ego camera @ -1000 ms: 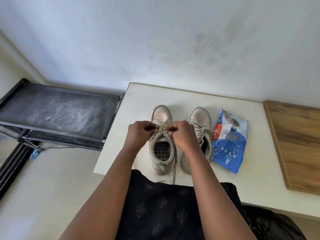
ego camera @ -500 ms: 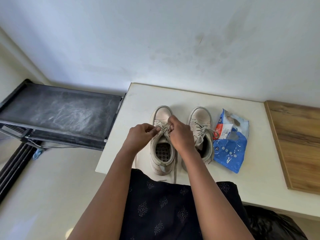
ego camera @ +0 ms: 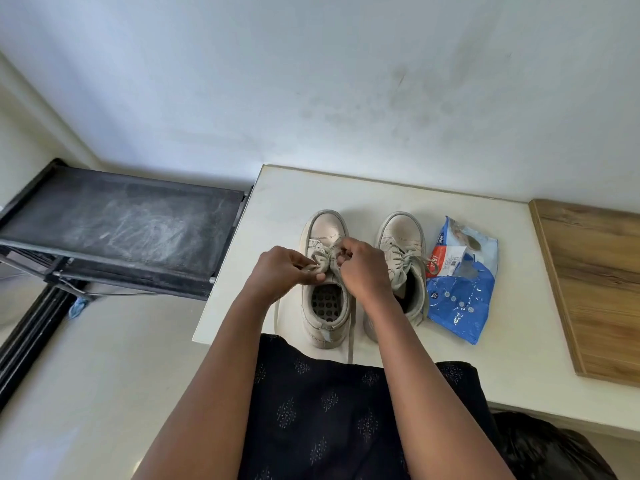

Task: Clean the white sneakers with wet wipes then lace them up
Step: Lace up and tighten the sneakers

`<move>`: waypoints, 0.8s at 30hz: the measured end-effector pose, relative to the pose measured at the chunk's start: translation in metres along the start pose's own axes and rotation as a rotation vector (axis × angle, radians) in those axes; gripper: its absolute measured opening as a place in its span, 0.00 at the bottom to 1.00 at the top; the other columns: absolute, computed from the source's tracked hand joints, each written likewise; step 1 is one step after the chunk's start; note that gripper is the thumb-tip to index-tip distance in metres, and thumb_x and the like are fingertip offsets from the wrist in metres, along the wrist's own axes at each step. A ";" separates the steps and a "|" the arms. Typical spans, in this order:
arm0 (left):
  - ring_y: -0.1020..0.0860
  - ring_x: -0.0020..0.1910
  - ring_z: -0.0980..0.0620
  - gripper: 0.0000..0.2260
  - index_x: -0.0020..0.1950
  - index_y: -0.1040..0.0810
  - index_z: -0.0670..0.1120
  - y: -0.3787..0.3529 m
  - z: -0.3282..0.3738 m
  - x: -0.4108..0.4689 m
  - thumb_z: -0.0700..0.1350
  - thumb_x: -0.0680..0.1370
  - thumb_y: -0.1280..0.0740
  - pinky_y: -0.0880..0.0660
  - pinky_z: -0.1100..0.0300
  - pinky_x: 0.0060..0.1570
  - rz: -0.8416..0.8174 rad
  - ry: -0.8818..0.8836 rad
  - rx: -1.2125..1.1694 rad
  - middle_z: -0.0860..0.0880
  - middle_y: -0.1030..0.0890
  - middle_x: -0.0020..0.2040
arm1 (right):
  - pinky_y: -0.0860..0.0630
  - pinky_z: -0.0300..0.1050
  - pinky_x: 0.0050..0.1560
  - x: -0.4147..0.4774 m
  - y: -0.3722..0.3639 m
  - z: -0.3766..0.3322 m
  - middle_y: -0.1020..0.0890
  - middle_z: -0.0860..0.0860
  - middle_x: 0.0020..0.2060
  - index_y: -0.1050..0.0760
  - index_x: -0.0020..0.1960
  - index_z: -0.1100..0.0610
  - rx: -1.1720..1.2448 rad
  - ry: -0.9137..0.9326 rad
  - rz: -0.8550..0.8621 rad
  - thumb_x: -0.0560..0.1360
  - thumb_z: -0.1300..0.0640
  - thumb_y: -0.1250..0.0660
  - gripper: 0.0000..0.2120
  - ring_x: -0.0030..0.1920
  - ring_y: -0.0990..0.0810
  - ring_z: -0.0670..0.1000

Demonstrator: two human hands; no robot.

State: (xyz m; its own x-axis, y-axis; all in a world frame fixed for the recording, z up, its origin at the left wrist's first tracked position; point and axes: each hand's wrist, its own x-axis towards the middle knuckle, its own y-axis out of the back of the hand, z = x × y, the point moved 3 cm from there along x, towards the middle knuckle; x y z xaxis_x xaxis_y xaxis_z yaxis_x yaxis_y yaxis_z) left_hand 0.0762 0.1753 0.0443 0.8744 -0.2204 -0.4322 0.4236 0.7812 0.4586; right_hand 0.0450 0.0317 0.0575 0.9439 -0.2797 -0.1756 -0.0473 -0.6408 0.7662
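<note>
Across the middle of the frame ran a white desk (ego camera: pixel 502 368), its far edge against a pale wall. Black mesh rack (ego camera: pixel 121 226) took the left of the frame, butting the desk's left edge. Wooden board (ego camera: pixel 595 289) lay on the desk at the right edge of the frame. Dark patterned garment (ego camera: pixel 329 410) filled the bottom centre, at the desk's near edge.

Two white sneakers stood side by side mid-desk, toes toward the wall. Frame-left sneaker (ego camera: pixel 327 226) was open at the collar and showed a perforated insole. Frame-right sneaker (ego camera: pixel 401 230) was laced, with loops draped over its side. Blue wet wipes pack (ego camera: pixel 457 306) lay flat just to the right of the frame-right sneaker, touching or nearly touching it.

Both arms reached in from the bottom. Left hand (ego camera: pixel 277 271) pinched a loop of the lace (ego camera: pixel 320 263) over the frame-left sneaker's tongue. Right hand (ego camera: pixel 363 271) was curled on the same lace from the other side. The fingertips of the two hands were close together. One loose lace end (ego camera: pixel 350 337) trailed down past the heel to the desk's near edge.
</note>
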 end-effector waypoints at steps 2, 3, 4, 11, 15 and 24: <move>0.20 0.45 0.54 0.17 0.51 0.17 0.42 -0.002 0.001 0.000 0.44 0.64 0.20 0.29 0.64 0.46 0.005 0.010 0.003 0.48 0.18 0.42 | 0.26 0.49 0.49 0.000 0.002 -0.001 0.19 0.56 0.52 0.24 0.57 0.55 0.010 -0.023 0.019 0.77 0.64 0.43 0.14 0.52 0.24 0.58; 0.21 0.44 0.54 0.17 0.50 0.17 0.42 -0.002 0.002 0.001 0.44 0.64 0.20 0.29 0.64 0.46 0.006 0.012 0.002 0.49 0.18 0.40 | 0.27 0.49 0.49 0.000 0.002 0.000 0.19 0.55 0.52 0.24 0.58 0.55 0.014 -0.032 0.026 0.77 0.64 0.43 0.14 0.53 0.24 0.58; 0.21 0.44 0.55 0.16 0.49 0.16 0.42 -0.002 0.001 0.001 0.44 0.64 0.20 0.28 0.65 0.45 0.004 0.011 -0.001 0.50 0.18 0.39 | 0.27 0.49 0.48 0.000 0.003 0.001 0.20 0.55 0.53 0.24 0.58 0.55 0.014 -0.036 0.029 0.77 0.64 0.43 0.14 0.53 0.24 0.58; 0.24 0.37 0.57 0.04 0.43 0.19 0.44 0.002 -0.003 0.001 0.43 0.72 0.26 0.30 0.67 0.37 0.063 -0.033 0.011 0.49 0.19 0.37 | 0.33 0.39 0.42 0.002 0.004 0.010 0.18 0.56 0.49 0.23 0.53 0.58 0.075 -0.126 -0.009 0.77 0.60 0.37 0.07 0.50 0.22 0.55; 0.18 0.40 0.51 0.11 0.42 0.28 0.49 0.002 0.001 -0.001 0.35 0.79 0.42 0.27 0.67 0.39 0.074 -0.018 -0.212 0.44 0.18 0.42 | 0.30 0.39 0.45 0.003 0.002 0.013 0.18 0.55 0.46 0.22 0.49 0.58 0.088 -0.140 -0.044 0.75 0.59 0.32 0.05 0.49 0.22 0.54; 0.19 0.51 0.46 0.05 0.53 0.26 0.47 0.005 -0.007 0.000 0.47 0.79 0.36 0.28 0.53 0.61 0.028 0.061 -0.300 0.46 0.17 0.48 | 0.35 0.38 0.37 -0.004 0.008 0.012 0.19 0.59 0.44 0.22 0.49 0.64 0.052 -0.147 -0.109 0.77 0.55 0.35 0.11 0.43 0.23 0.55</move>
State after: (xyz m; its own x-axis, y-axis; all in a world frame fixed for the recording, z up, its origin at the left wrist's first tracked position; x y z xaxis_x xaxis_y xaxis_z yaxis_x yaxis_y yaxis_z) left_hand 0.0768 0.1828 0.0412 0.8650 -0.1676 -0.4729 0.3028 0.9260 0.2256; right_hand 0.0366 0.0192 0.0564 0.8867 -0.3056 -0.3469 0.0322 -0.7077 0.7057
